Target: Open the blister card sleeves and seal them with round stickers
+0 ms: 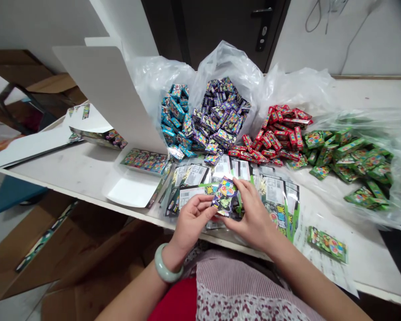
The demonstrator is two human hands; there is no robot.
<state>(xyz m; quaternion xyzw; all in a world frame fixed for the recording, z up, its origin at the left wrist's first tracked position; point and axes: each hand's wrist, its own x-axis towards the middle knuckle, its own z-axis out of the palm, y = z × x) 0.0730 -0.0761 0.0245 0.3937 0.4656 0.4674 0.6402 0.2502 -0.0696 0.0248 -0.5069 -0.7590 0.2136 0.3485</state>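
A small purple printed packet (pixel 226 196) is held between both my hands near the table's front edge. My left hand (pixel 194 219) pinches its lower left corner, and my right hand (pixel 250 214) grips its right side. Beneath them lie flat printed bags with green and black edges (pixel 276 191). Beyond sit plastic bags of small boxes: blue (pixel 175 113), purple (pixel 225 116), red (pixel 280 133) and green (pixel 361 156). To the left an open white box (pixel 132 189) has its lid raised and a row of colourful packets (pixel 145 160) along its back.
One green packet (pixel 327 244) lies on a clear sheet at the right front of the white table (pixel 76 167). Cardboard boxes (pixel 53 249) stand on the floor at left. A dark door (pixel 217 26) is behind the table.
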